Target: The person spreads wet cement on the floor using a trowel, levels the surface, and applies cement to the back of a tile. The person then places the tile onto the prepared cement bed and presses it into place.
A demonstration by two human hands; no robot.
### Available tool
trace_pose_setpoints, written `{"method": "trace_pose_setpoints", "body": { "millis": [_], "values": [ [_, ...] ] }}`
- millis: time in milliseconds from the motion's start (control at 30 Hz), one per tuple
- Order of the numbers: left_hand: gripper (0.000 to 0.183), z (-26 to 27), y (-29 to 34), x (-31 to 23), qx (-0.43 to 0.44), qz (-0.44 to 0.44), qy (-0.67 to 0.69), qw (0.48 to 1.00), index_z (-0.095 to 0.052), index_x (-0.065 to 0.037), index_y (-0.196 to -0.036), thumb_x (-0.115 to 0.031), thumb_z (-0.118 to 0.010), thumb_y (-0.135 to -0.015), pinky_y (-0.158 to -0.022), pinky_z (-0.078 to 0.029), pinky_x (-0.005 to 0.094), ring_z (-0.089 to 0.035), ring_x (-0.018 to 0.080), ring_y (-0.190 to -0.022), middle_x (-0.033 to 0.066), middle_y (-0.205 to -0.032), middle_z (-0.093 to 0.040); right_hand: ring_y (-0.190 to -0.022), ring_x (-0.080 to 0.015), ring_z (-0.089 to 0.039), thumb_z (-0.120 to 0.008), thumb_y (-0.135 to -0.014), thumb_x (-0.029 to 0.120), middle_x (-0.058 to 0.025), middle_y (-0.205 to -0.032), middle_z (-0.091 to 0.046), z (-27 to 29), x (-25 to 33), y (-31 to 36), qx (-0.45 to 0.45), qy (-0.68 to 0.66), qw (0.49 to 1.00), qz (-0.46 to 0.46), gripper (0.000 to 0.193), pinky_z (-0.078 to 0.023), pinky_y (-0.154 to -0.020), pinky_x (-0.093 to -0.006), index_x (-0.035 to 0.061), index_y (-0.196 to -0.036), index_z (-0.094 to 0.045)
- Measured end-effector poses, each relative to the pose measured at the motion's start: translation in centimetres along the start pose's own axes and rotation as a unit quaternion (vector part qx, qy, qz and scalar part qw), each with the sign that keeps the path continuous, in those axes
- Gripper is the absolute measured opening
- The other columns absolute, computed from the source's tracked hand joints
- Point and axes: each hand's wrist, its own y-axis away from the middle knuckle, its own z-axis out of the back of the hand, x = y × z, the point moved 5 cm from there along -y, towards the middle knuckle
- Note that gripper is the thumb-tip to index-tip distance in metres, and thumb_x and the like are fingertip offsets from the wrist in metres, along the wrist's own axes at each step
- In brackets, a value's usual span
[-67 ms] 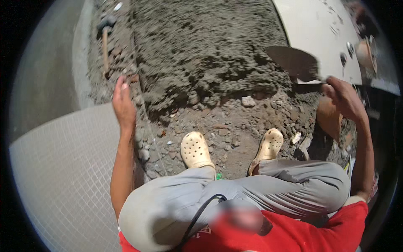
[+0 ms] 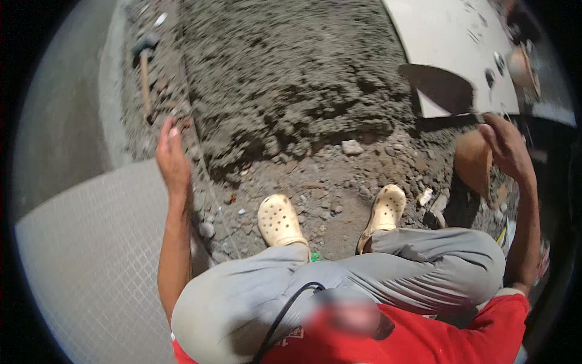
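The mortar bed (image 2: 291,79) fills the upper middle of the frame, rubble below it. Since a moment ago little has shifted — the trowel (image 2: 439,85), upper right, hangs in the same spot over the bed's edge, gripped in the closed right hand (image 2: 506,145). The left hand (image 2: 171,155), fingers loosely spread and empty, hovers at centre left near the string line (image 2: 206,176) — work looks paused mid-spread.

I see little change over this instant. My left hand (image 2: 173,159) has edged a touch upward and leftward, fingers open above the rubble. My right hand (image 2: 506,145) with the trowel (image 2: 439,88) has drifted slightly right, blade over the mortar (image 2: 285,79) edge.
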Motion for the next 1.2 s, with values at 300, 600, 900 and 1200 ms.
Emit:
{"method": "trace_pose_setpoints", "body": {
  "millis": [300, 600, 900, 1200],
  "values": [
    [0.045, -12.1, 2.6, -22.2, 0.419, -0.273, -0.125, 0.857, -0.057, -0.003, -0.146, -0.024, -0.057, -0.106, -0.119, -0.039, 0.0446, -0.048, 0.0344, -0.144, 0.0219, -0.149, -0.055, -0.091, -0.0395, -0.067, -0.054, -0.103, 0.036, -0.0217, -0.099, -0.07, 4.8, -21.3, 29.0, -0.151, 0.094, 0.876, -0.448, 0.039, -0.05, -0.081, -0.0438, 0.0005, -0.111, -0.067],
    [0.057, -33.7, 13.8, -36.4, 0.555, -0.548, -0.145, 0.608, -0.049, -0.004, -0.149, -0.021, -0.066, -0.097, -0.124, -0.034, 0.0441, -0.04, 0.036, -0.148, 0.0206, -0.16, -0.041, -0.098, -0.0484, -0.067, -0.054, -0.099, 0.032, -0.0291, -0.1, -0.07, -2.4, -25.7, 28.3, 0.023, 0.097, 0.895, -0.436, 0.039, -0.051, -0.089, -0.0555, -0.0037, -0.099, -0.071],
    [0.065, -49.4, 24.5, -38.1, 0.496, -0.559, -0.018, 0.665, -0.042, 0.002, -0.151, -0.021, -0.067, -0.096, -0.123, -0.033, 0.0491, -0.035, 0.0408, -0.15, 0.0243, -0.161, -0.036, -0.085, -0.0469, -0.067, -0.051, -0.102, 0.03, -0.0291, -0.088, -0.068, -8.1, -26.6, 27.1, 0.108, -0.006, 0.921, -0.375, 0.042, -0.051, -0.082, -0.0556, -0.0066, -0.09, -0.067],
    [0.072, -50.4, 24.7, -36.3, 0.484, -0.576, -0.025, 0.658, -0.035, 0.001, -0.156, -0.015, -0.067, -0.093, -0.127, -0.025, 0.0516, -0.026, 0.0374, -0.155, 0.0215, -0.166, -0.029, -0.053, -0.0208, -0.058, -0.045, -0.109, 0.035, -0.0126, -0.06, -0.051, -9.7, -23.2, 24.9, 0.141, -0.293, 0.865, -0.382, 0.052, -0.046, -0.05, -0.0425, -0.0021, -0.073, -0.05]
  ]
}}
